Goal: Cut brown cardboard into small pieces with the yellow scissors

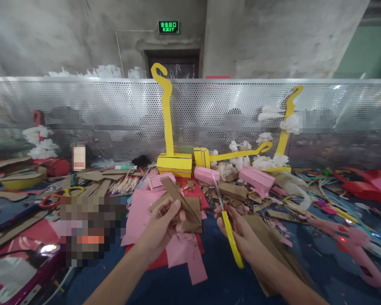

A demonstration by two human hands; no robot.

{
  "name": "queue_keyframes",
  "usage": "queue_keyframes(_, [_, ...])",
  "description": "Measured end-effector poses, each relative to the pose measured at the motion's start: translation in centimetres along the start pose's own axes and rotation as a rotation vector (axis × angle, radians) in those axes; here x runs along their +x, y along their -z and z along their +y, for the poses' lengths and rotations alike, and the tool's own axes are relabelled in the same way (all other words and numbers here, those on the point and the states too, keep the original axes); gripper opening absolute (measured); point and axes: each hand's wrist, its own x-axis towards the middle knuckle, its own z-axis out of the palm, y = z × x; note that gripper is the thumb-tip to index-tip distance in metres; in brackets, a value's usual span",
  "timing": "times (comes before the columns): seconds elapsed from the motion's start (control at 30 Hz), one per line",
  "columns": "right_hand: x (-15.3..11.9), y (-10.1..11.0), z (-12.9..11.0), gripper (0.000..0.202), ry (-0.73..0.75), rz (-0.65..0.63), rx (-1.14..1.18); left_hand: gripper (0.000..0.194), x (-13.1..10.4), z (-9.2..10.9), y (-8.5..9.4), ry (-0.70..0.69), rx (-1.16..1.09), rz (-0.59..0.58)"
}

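forearms fill the bottom; i see the left hand pinching cardboard at centre, partly hiding pink paper, the right hand gripping scissors right of centre, glue gun lower right.

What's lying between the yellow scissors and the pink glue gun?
The right hand holding the scissors, a brown cardboard sheet and pink paper scraps, as the head view shows.

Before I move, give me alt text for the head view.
The left hand holds a cardboard strip and the right hand scissors, over a cluttered blue table. Pink paper lies below the left hand; behind, a yellow hooked shape stands before a perforated panel. A pink glue gun lies at right.
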Motion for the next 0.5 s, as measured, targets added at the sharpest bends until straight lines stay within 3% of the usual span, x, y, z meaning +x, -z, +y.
queue_keyframes(0.33, [-0.4,0.8,-0.6,0.036,0.045,-0.143,-0.472,0.037,0.5,0.2,0.6,-0.077,0.016,0.198])
queue_keyframes(0.5, [-0.9,0.6,-1.0,0.030,0.117,-0.183,-0.586,0.033,0.7,0.0,0.6,-0.134,-0.002,0.171])
